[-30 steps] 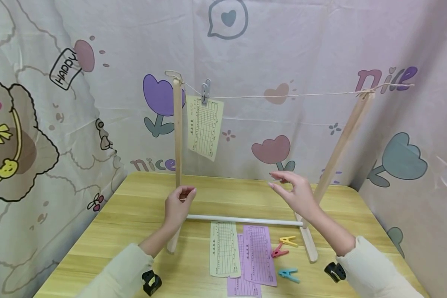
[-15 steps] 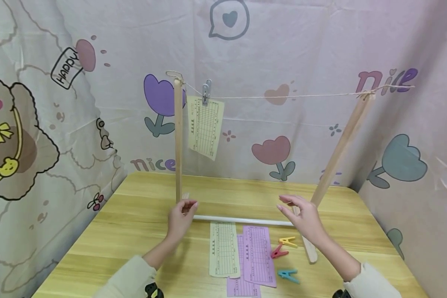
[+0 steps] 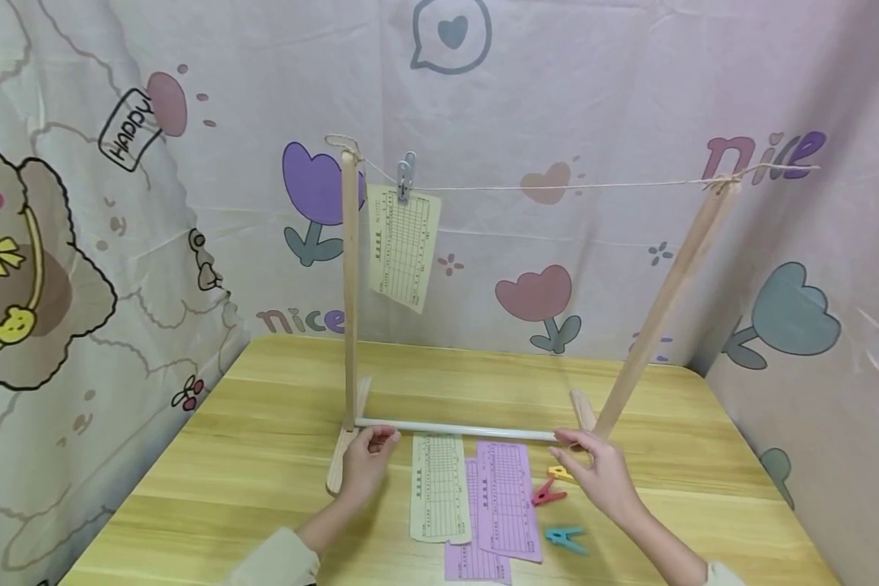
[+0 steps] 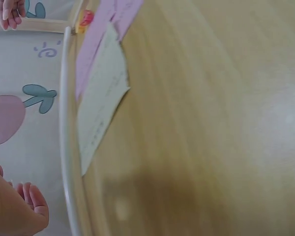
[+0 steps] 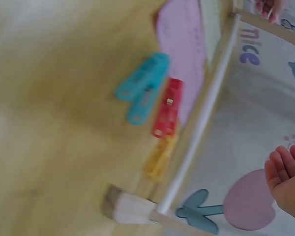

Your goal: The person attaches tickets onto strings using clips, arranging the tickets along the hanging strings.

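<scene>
My left hand (image 3: 366, 465) hovers by the left foot of a wooden stand, its fingers loosely bent and holding nothing. Near the right post, my right hand (image 3: 602, 476) is also free, thumb and fingers apart, partly covering a yellow clothespin (image 3: 559, 472). Beside that lie a red clothespin (image 3: 548, 493) and a blue clothespin (image 3: 566, 538). Between the hands rest a pale green printed slip (image 3: 440, 496) and two overlapping purple slips (image 3: 509, 505). A yellowish slip (image 3: 404, 252) hangs from the string (image 3: 520, 189), clipped by a grey clothespin (image 3: 406, 175).
The stand has a left post (image 3: 350, 285), a slanting right post (image 3: 666, 313) and a white crossbar (image 3: 461, 429) low across the table (image 3: 212, 472). A patterned curtain (image 3: 615, 98) surrounds the back and sides.
Both hands have come down from above the crossbar toward the table, the right one also moving slightly right. The slips and clothespins stay where they were.
</scene>
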The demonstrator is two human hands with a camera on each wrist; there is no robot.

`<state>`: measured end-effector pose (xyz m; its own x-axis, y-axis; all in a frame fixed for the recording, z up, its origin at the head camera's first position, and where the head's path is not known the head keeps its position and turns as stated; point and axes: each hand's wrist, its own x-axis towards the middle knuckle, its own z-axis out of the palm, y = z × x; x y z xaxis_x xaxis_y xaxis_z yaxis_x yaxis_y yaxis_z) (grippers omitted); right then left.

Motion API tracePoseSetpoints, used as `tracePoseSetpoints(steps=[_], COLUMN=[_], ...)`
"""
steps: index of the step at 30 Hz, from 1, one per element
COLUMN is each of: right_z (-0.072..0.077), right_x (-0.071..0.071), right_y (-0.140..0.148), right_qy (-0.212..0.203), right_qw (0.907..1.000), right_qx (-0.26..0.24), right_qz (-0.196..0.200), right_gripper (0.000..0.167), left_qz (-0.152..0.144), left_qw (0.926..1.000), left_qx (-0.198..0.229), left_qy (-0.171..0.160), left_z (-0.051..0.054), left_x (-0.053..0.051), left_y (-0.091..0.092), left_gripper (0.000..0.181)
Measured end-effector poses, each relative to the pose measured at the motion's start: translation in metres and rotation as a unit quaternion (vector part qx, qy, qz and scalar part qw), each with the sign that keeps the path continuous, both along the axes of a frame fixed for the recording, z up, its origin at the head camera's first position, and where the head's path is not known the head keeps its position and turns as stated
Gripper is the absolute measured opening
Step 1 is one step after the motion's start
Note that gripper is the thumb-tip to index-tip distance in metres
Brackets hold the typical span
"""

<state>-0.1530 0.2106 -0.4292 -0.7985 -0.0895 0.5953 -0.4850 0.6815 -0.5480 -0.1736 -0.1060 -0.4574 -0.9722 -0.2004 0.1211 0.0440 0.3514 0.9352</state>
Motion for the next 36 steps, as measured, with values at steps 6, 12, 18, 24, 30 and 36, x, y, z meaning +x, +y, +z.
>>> tracePoseSetpoints(steps=[6,12,18,24,30,36], right_z=[-0.023,-0.048,-0.064,-0.072,-0.078,-0.090], right_x=[0.011,0.025,0.041,0.048,0.052,0.054], right_y=[0.005,0.009,0.016,0.027,0.041,0.053], right_qy=[-0.010,-0.008,-0.049,-0.072,-0.113,-0.104], right_qw=[0.9999,0.9999,0.9984,0.9973,0.9924,0.9896], right_qx=[-0.006,-0.010,-0.011,-0.002,0.028,0.074], right_qz=[0.001,-0.008,-0.027,0.011,0.040,0.067], right_gripper=[0.025,0.029,0.031,0.030,0.035,0.040], left_qz=[-0.006,0.003,-0.009,-0.015,0.001,0.008], left_qw=[0.9999,0.9997,0.9992,0.9981,0.9950,0.9895], left_qx=[-0.007,0.004,-0.017,-0.043,-0.096,-0.143], left_qy=[-0.011,-0.024,-0.036,-0.042,-0.027,-0.019], left_z=[-0.017,-0.027,-0.036,-0.040,-0.048,-0.053], left_x=[0.002,0.002,0.005,0.008,0.011,0.016], left_y=[0.002,0.007,0.015,0.017,0.022,0.028], left_gripper=[0.021,0.023,0.026,0.029,0.029,0.043])
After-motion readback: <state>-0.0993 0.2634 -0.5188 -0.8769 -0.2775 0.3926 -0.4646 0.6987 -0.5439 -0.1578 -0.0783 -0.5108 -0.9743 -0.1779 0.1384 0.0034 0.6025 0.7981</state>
